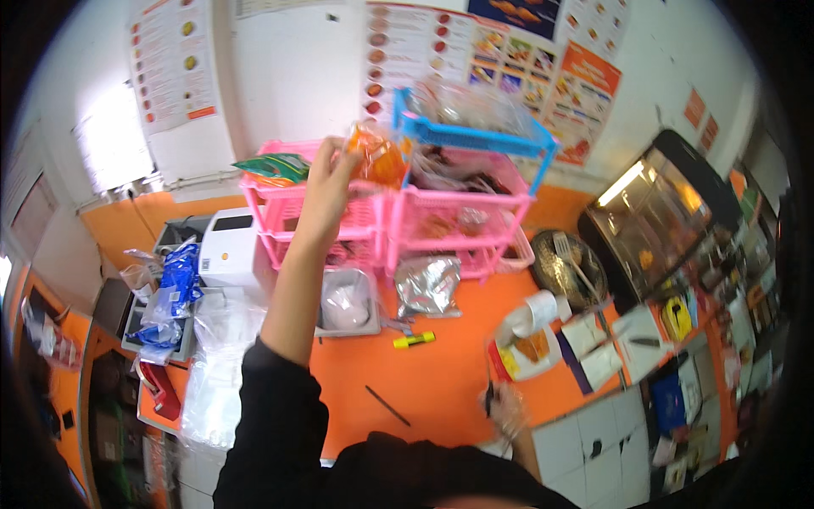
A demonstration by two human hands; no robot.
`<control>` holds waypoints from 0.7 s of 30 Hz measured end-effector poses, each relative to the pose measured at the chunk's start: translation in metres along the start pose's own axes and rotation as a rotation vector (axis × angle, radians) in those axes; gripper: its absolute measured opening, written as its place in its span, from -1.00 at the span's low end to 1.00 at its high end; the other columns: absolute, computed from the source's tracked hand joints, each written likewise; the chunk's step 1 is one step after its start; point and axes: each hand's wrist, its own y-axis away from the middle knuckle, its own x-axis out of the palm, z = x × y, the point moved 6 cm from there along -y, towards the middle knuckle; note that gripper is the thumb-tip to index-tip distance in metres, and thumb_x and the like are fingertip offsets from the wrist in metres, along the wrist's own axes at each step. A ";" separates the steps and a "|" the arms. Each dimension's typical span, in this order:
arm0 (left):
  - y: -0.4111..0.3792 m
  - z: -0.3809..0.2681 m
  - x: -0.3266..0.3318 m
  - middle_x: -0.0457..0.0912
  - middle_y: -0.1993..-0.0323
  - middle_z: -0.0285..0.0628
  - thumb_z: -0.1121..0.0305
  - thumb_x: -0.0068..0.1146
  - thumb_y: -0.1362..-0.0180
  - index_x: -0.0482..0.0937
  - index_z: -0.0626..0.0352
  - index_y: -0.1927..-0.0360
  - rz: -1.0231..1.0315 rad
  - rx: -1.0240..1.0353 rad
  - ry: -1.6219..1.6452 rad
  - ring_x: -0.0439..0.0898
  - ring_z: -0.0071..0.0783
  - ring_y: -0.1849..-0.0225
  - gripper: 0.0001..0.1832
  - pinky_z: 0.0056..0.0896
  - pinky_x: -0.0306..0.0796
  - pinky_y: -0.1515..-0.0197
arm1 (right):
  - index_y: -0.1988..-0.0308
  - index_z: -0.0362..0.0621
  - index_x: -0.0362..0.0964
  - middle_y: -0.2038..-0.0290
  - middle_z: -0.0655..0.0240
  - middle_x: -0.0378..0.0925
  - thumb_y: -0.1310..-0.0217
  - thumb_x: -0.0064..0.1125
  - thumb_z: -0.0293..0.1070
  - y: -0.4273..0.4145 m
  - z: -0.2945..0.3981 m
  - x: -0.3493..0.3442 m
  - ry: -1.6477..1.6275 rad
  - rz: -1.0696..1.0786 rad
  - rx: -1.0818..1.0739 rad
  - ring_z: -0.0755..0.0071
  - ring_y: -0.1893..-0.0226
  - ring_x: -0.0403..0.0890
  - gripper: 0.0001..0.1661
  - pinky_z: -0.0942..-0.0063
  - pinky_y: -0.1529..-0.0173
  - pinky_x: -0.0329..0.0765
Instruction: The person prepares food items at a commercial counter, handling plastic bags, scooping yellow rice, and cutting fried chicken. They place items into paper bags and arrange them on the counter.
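My left hand (332, 165) is raised at the top of the pink plastic rack (305, 223), its fingers on the edge of a clear bag with orange contents (381, 159). Left of that hand lies a green packet (280, 167). Low on the right, my right hand (510, 410), in a clear plastic glove, grips a slim black-handled tool (489, 399); blur hides its exact kind. Just beyond it sits a tray of food (533, 348) with a fried piece and something yellow. A rolled white paper piece or cup (539, 313) stands against the tray.
The orange counter (362, 369) carries a yellow highlighter (413, 340), a dark thin stick (388, 405), a silver pouch (428, 286) and a grey tub (346, 305). Plastic bags (219, 362) and a white printer (232, 248) are left; a pan (566, 267) and glass display warmer (652, 213) right.
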 end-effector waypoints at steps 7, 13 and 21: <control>0.163 0.056 0.101 0.44 0.30 -0.37 0.38 -0.05 -0.31 0.30 0.09 0.22 0.333 -0.324 0.226 0.52 -0.60 0.25 -0.91 -0.49 0.60 0.37 | 0.29 -0.16 0.40 0.49 0.30 0.41 -0.08 0.21 -0.07 0.038 0.080 -0.064 -0.197 -0.122 -0.233 0.35 0.47 0.47 -0.62 0.36 0.38 0.39; 0.251 0.105 0.206 0.46 0.20 -0.27 0.46 -0.13 -0.32 0.27 0.11 0.16 0.655 -0.519 0.348 0.54 -0.52 0.18 -0.93 -0.39 0.64 0.33 | 0.38 -0.16 0.34 0.53 0.42 0.35 -0.12 0.28 -0.15 0.118 0.027 -0.110 0.092 -0.311 -0.090 0.50 0.52 0.38 -0.65 0.53 0.42 0.32; 0.370 0.115 0.373 0.48 0.19 -0.25 0.47 -0.13 -0.33 0.27 0.16 0.16 1.031 -0.781 0.513 0.51 -0.58 0.20 -0.93 -0.43 0.59 0.28 | 0.39 -0.15 0.38 0.55 0.42 0.33 -0.11 0.32 -0.19 0.266 -0.071 -0.157 -0.326 -0.628 0.249 0.54 0.55 0.34 -0.68 0.52 0.45 0.31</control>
